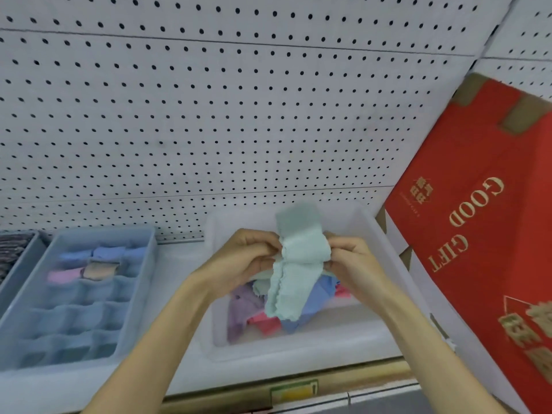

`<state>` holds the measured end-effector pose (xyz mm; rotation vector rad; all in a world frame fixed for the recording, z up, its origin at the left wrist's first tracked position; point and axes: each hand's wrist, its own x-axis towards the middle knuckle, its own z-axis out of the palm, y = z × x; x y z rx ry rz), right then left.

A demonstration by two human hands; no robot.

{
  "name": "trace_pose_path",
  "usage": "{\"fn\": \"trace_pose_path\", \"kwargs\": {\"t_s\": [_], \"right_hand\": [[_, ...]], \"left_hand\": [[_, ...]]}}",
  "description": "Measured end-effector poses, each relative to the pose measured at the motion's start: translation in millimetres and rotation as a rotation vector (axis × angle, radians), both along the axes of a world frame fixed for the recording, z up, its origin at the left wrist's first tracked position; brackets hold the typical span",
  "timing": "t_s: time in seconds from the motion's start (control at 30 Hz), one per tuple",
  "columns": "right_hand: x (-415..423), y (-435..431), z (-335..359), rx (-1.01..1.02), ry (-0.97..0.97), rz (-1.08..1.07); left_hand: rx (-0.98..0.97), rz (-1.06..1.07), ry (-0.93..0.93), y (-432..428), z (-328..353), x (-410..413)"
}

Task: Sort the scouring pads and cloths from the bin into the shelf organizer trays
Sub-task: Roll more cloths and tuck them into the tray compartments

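1. Left hand [248, 258] and right hand [354, 261] — each pinches one side of a mint cloth [298, 264], fingers curled on it.
2. The cloth is held above the bin [298, 351]; its lower end hangs over loose cloths [316, 294] in purple, blue and pink inside.
3. Tray [101, 233], left of the bin on the same shelf [179, 264] — rolled cloths [104, 253] fill some far compartments.
4. A red box [478, 234] leans at right, with pegboard [209, 115] behind.
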<state>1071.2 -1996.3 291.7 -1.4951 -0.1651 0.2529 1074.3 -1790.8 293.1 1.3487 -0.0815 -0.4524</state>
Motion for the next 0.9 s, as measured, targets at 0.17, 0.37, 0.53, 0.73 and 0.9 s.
{"fn": "trace_pose_path", "kwargs": {"t_s": [0.17,0.37,0.53,0.73,0.9], "right_hand": [[2.8,-10.5,5.2,-0.539,-0.483,-0.011],[-0.8,-13.7,7.5,-0.687,-0.685,-0.029],[-1.7,-1.9,20.3,-0.446,-0.553,-0.129],[-6.8,16.5,27.6,-0.142,-0.374,-0.302],[-10.1,28.0,21.8,-0.092,-0.102,-0.407]], "left_hand": [[0.127,0.098,-0.142,-12.7,10.0,2.4],[0.187,0.135,-0.336,-14.7,18.0,-1.9],[0.214,0.19,-0.451,-15.9,32.2,-4.8],[0.011,0.271,-0.344,-23.1,35.0,-11.2],[-0.101,0.317,-0.291,-26.7,27.0,-13.2]]}}
